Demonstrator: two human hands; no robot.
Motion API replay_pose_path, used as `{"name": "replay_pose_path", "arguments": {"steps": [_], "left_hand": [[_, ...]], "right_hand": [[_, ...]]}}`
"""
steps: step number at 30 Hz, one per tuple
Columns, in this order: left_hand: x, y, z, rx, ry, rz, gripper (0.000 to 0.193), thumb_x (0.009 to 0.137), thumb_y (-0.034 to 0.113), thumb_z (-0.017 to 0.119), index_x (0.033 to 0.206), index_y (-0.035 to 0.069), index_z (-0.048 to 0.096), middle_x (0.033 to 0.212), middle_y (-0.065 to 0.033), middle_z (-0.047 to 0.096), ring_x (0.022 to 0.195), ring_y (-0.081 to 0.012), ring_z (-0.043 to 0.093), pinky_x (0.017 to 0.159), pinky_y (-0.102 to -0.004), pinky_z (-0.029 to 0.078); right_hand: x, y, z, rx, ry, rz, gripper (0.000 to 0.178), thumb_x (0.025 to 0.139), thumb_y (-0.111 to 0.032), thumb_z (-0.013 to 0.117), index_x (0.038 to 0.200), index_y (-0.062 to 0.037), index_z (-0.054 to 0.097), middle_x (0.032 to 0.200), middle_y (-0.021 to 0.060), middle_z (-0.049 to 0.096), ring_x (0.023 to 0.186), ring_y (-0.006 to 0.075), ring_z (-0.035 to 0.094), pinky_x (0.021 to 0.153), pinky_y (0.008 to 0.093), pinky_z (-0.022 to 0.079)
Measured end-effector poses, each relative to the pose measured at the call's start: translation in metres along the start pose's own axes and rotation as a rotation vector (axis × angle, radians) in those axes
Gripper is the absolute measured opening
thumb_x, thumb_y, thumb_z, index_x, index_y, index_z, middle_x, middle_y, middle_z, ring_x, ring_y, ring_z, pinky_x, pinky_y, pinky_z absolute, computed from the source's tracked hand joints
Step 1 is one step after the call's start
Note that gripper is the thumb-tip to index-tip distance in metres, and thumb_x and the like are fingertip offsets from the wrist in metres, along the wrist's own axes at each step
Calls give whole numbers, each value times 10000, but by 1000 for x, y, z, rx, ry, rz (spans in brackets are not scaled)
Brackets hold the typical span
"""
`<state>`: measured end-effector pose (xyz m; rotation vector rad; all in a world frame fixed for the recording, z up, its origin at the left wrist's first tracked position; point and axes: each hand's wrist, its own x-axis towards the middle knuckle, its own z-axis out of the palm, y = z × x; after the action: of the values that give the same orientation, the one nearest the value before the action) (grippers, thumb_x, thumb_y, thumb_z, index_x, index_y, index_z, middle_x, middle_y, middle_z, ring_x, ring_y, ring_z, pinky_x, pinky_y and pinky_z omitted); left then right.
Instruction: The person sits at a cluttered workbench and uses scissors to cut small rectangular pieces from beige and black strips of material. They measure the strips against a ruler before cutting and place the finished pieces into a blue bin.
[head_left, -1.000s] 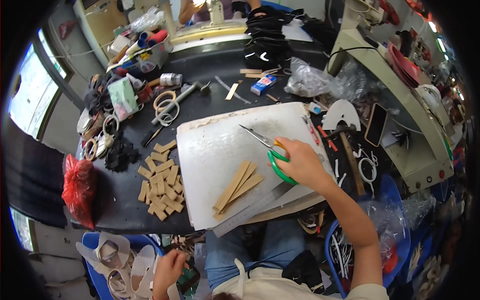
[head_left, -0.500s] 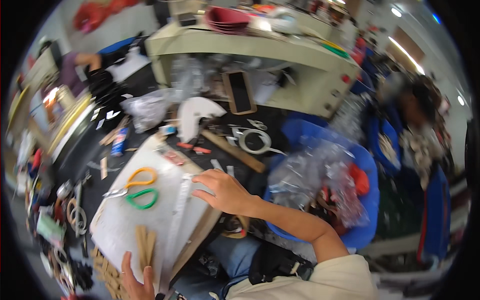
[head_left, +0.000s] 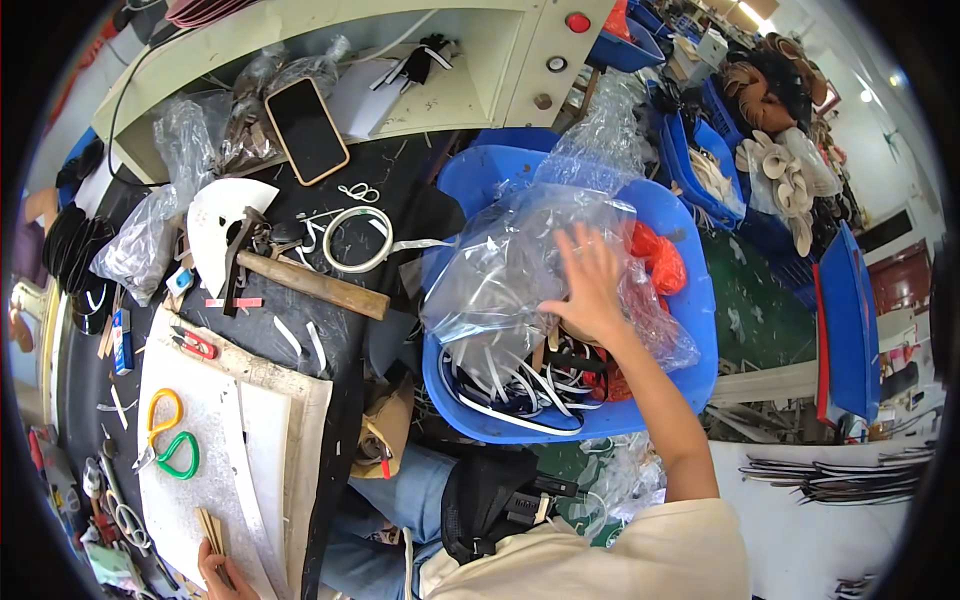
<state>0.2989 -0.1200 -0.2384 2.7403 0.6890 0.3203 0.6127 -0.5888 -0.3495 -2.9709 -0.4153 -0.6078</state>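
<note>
My right hand reaches over the blue basket, fingers spread against clear plastic bags. Black and white straps lie below the bags, and a red bag is at the basket's right side. At the lower edge, my left hand closes round a few narrow tan strips; part of this hand is cut off. The strips stand over a pale cutting board. Scissors with one orange and one green handle rest on the board, beside a long white strip.
Beyond the board lie a hammer, a roll of white tape and a phone. A pale machine with a red button borders the table's back. More blue baskets stand at the far right.
My view has swung to the right. My right hand has left the white strip on the board and moved over to the basket. My left hand has closed on the tan strips.
</note>
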Motion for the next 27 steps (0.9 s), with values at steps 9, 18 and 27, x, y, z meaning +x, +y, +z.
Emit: {"name": "replay_pose_path", "arguments": {"steps": [9, 18, 27], "left_hand": [[8, 38, -3, 136, -77, -246, 350, 945, 184, 497, 1218, -34, 511, 1154, -206, 589, 1048, -338, 583, 854, -386, 477], [2, 6, 7, 102, -6, -46, 350, 952, 214, 492, 1183, -45, 538, 1149, -212, 589, 1046, -328, 582, 873, -387, 465], [-1, 23, -8, 256, 130, 61, 387, 933, 243, 535, 1191, -44, 535, 1088, -206, 612, 1034, -326, 586, 869, -384, 482]], "right_hand": [[43, 40, 42, -131, -324, -69, 470, 790, -38, 501, 1249, -141, 518, 986, 118, 609, 938, 321, 586, 936, 467, 374], [-59, 179, -1, -577, -16, 257, 241, 797, -137, 553, 1020, -64, 608, 824, 150, 598, 782, 300, 597, 736, 446, 424], [-54, -56, 79, 345, -426, 38, 249, 743, -237, 681, 784, -1, 613, 730, 156, 642, 740, 343, 638, 634, 442, 490]]}}
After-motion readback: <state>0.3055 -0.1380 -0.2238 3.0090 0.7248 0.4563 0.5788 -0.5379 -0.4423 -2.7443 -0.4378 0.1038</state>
